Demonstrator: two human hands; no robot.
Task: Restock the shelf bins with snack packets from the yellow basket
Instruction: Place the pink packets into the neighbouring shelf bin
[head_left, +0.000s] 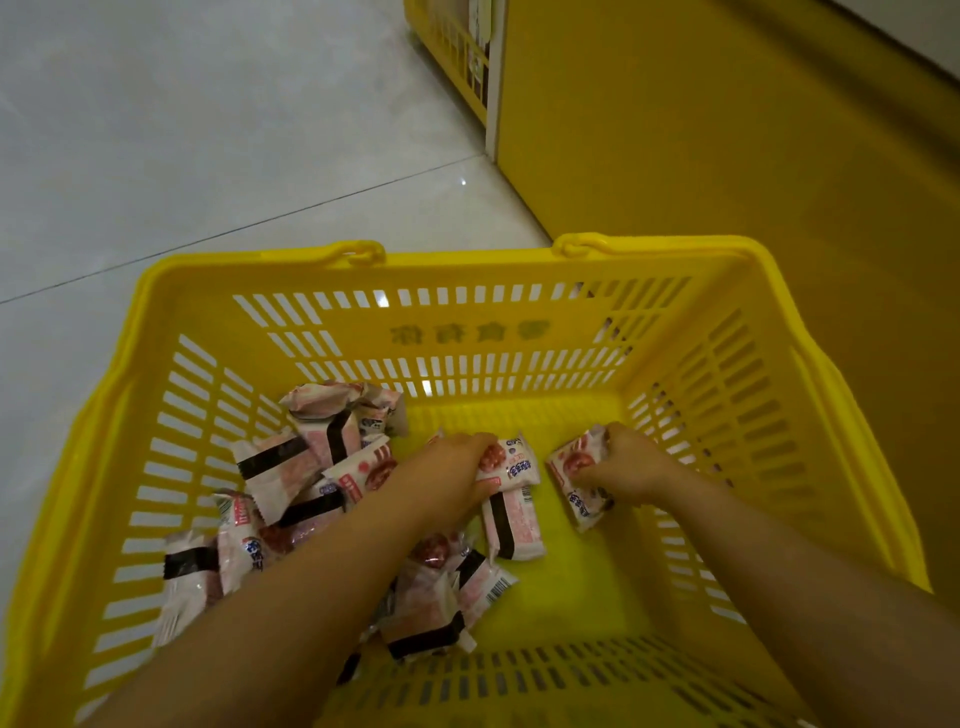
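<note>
Snack packets (291, 467), pink-and-white wrappers with a dark band, lie heaped across the left and centre of the yellow basket (467, 257). The left hand (457, 467) curls its fingers round the centre packet (511, 462). The right hand (628, 462) grips the right packet (574, 462) near the right wall. The bottom between them is bare. The basket stands on the tiled floor (208, 156), just beside a yellow cabinet (727, 130).

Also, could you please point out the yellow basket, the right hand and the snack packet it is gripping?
yellow basket (457, 262): head view, on its far rim.
right hand (631, 460): head view, on the back of the hand.
snack packet (571, 462): head view, on its printed front, left of the fingers.
</note>
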